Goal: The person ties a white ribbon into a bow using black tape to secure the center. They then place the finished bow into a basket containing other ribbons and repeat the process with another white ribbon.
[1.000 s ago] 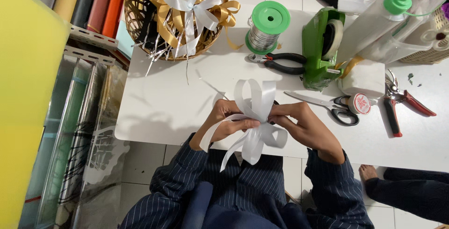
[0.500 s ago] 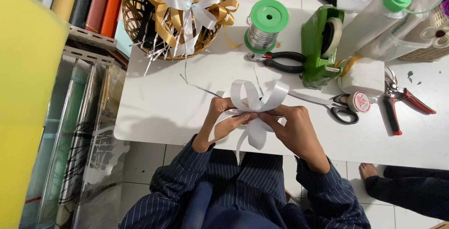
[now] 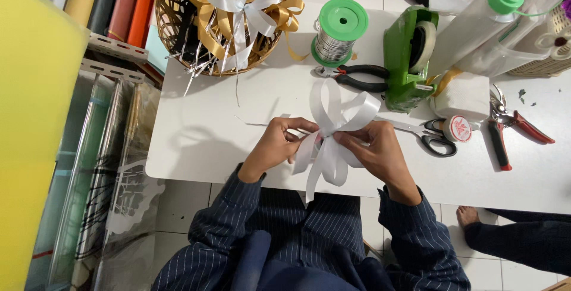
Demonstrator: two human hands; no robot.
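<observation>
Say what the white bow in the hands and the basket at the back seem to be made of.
Bow: looks like glossy satin or plastic ribbon; its loops shine and hold their curve. Basket: seemingly woven wicker or rattan, matte brown, with an open lattice wall.

free: bare table (image 3: pixel 202 130) left | blocked right: scissors (image 3: pixel 425 136) | ahead: pliers (image 3: pixel 360 77)

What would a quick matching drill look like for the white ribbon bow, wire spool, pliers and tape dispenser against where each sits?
Things:
1. white ribbon bow
2. wire spool
3. black pliers
4. green tape dispenser

Places:
A. lying just below the spool
B. pinched between left hand and right hand
C. standing beside the basket
D. right of the spool, by the glue bottle

Pairs: 1-B, 2-C, 3-A, 4-D
</observation>
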